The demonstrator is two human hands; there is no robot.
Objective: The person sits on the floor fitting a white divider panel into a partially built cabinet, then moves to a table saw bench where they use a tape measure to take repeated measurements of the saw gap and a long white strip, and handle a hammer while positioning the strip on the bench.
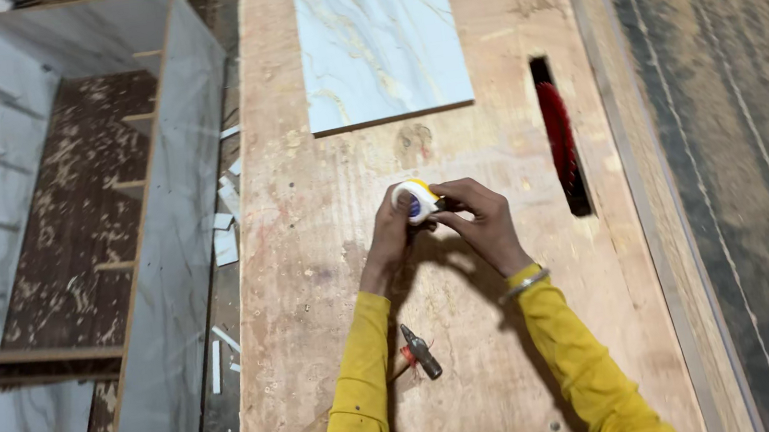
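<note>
Plywood workbench filling most of the view, scuffed and pale, standing beside a marble-patterned cabinet shell with shelf strips along its inner wall. Lying flat at the bench's far end, a pale marble-look panel. Sitting in a dark slot to the right of the hands, a red saw blade, exposed and unguarded. Resting at the near edge, partly under the left sleeve, a wooden-handled hammer. Littering the gap between bench and cabinet, small white offcuts.

Being held above the middle of the bench, a round white-and-yellow tape measure, clear of the surface. Cupping its case from the left, left hand, fingers closed around it. Pinching at its right edge, right hand, thumb and fingertips pressed together where the tape would come out; the tape itself too small to make out.

Looking risky: the right hand working near the open blade slot, likely to graze the teeth on a sideways reach. Also possible: the tape snapping back on the fingers if the pinch loosens, or a sleeve nudging the hammer off the near edge.
</note>
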